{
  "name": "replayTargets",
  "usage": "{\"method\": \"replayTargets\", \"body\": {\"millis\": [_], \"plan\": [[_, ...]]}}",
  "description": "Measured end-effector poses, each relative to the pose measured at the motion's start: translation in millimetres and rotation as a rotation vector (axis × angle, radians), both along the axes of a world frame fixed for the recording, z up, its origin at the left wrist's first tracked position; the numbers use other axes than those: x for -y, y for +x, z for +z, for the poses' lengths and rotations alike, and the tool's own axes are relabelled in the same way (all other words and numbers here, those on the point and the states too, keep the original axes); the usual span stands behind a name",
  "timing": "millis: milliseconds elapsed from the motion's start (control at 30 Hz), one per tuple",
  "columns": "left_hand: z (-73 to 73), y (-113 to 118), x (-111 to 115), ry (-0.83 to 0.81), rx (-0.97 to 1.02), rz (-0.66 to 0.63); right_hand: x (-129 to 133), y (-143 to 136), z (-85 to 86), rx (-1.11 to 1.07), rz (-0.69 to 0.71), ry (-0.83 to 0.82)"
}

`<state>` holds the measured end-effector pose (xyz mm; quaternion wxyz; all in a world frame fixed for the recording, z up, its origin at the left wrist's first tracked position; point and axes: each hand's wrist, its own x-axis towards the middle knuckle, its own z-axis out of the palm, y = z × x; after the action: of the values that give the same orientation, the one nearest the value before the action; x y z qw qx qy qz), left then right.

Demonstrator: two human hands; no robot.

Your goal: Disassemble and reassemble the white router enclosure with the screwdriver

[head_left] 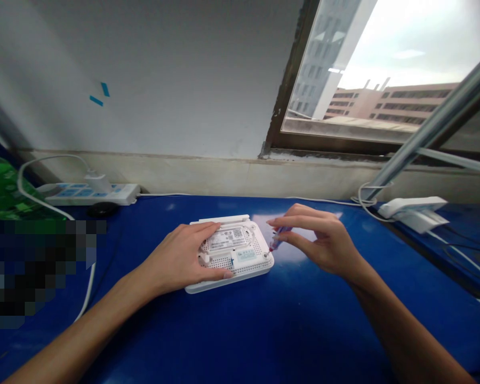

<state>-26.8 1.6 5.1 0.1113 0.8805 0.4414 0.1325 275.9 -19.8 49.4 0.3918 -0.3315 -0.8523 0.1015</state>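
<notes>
A white router (260, 260) lies on the blue tabletop with its vented, labelled underside facing up. My left hand (182, 256) grips its left part, fingers across the far side and thumb along the near side, covering that end. My right hand (320, 237) pinches a small screwdriver (279, 238) with a clear, purplish handle and a red part near the shaft. The screwdriver is tilted, its tip at the round screw hole in the router's near right corner. Whether the tip is seated in a screw is too small to tell.
A power strip (128, 194) with a plugged-in white charger (98, 182) stands at the back left, beside a dark round object (103, 209) and a green bag (8, 186). Another white power strip (414, 208) sits at the right near a metal pole (432, 122). White cables run along the wall.
</notes>
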Motion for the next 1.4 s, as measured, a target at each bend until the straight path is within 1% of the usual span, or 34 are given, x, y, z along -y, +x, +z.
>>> {"method": "replayTargets", "body": {"millis": [100, 200, 267, 367, 467, 533, 600, 700, 733, 800, 900, 967, 1033, 1200, 1267, 1400], "plan": [[-1.3, -0.3, -0.4, 0.008, 0.001, -0.001, 0.0, 0.1, 0.0, 0.047, 0.001, -0.028], [-1.4, -0.2, -0.1, 0.009, -0.007, -0.001, 1.8, -3.0, 0.2, 0.062, 0.058, -0.104], [-1.0, 0.2, 0.2, 0.005, -0.01, 0.002, 2.9, -5.1, 0.2, 0.045, 0.081, -0.115], [-0.5, 0.9, 0.2, -0.002, -0.011, 0.008, 3.1, -5.6, -0.5, 0.03, 0.049, -0.05], [-1.0, 1.1, -0.3, -0.004, -0.009, 0.005, 1.6, -3.8, -1.5, 0.068, -0.033, 0.027], [-1.5, 1.1, -0.4, -0.005, -0.007, 0.01, 0.5, -2.6, -1.7, 0.102, -0.052, 0.035], [-2.0, 1.0, -0.4, -0.009, -0.005, 0.016, -0.1, -2.3, -1.2, 0.107, -0.026, -0.017], [-2.4, 0.7, -0.3, -0.008, 0.005, 0.013, 0.0, -2.8, 0.9, 0.071, 0.055, -0.111], [-2.6, 0.6, -0.4, -0.006, 0.008, 0.01, 0.1, -2.8, 1.6, 0.059, 0.066, -0.107], [-2.8, 0.3, -0.5, -0.004, 0.011, 0.008, 0.2, -2.3, 2.8, 0.046, 0.054, -0.041], [-3.5, -0.1, -0.7, -0.003, 0.008, 0.006, -0.1, -0.9, 3.2, 0.075, 0.001, 0.062], [-4.1, -0.4, -0.8, -0.002, 0.005, 0.005, 0.5, -0.7, 2.7, 0.115, -0.028, 0.079], [-4.6, -0.8, -0.8, -0.004, 0.01, 0.005, 2.2, -1.4, 1.8, 0.142, -0.031, 0.057], [-5.3, -1.3, -0.8, -0.015, 0.033, -0.001, 6.5, -4.1, -0.5, 0.15, 0.041, -0.117], [-5.4, -1.4, -0.7, -0.017, 0.023, 0.007, 5.7, -4.7, -1.1, 0.152, 0.022, -0.096], [-4.2, -0.9, -0.3, -0.01, 0.001, 0.01, 1.3, -6.3, -2.7, 0.157, -0.052, 0.022]]}}
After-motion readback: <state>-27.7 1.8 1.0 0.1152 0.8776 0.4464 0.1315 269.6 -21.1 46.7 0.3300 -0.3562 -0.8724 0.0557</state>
